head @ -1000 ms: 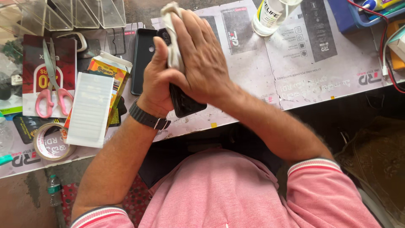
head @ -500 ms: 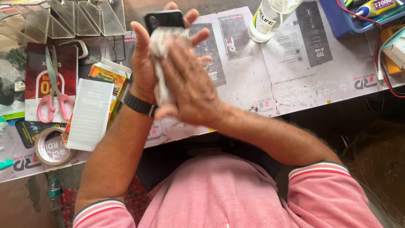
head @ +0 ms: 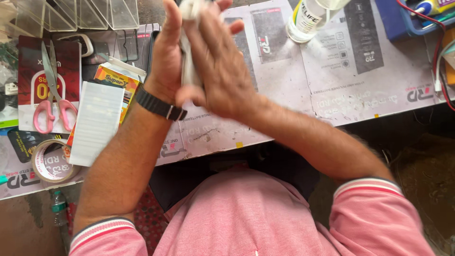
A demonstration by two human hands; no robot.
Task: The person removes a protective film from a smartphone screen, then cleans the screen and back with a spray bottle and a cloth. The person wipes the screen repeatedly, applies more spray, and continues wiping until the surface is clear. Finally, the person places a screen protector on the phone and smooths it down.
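Cloth pressed between both hands, above the surface

Step in hand, as I read it: rubbing or wiping w/ a white cloth (head: pixel 188 61). The cloth sits sandwiched between the two palms, held up over the far part of the surface (head: pixel 294 109), clear of everything lying on it.

Right hand (head: pixel 220 71): laid over the cloth, fingers (head: pixel 208 28) nearly straight and close together, thumb tucked under the cloth's lower end, so it has hold of the cloth by pressing rather than by a fist.

Left hand (head: pixel 167 66), the one w/ the black wristwatch (head: pixel 159 105): backs the cloth from the other side, fingers pointing up & partly cut off at the top edge. Palm side is hidden, so can't tell how far it's closed or whether anything besides the cloth is in it.

Nearby but untouched: pink-handled scissors (head: pixel 50 95), tape roll (head: pixel 47 161), white flat pack (head: pixel 97 123) at left; white bottle (head: pixel 308 19) at right, well apart from both hands.

Next move, my judgement: needs even pressure from the right palm & a steady backing hand, since the cloth is only pinched flat and could slip out at the bottom; hands should stay clear of the bottle
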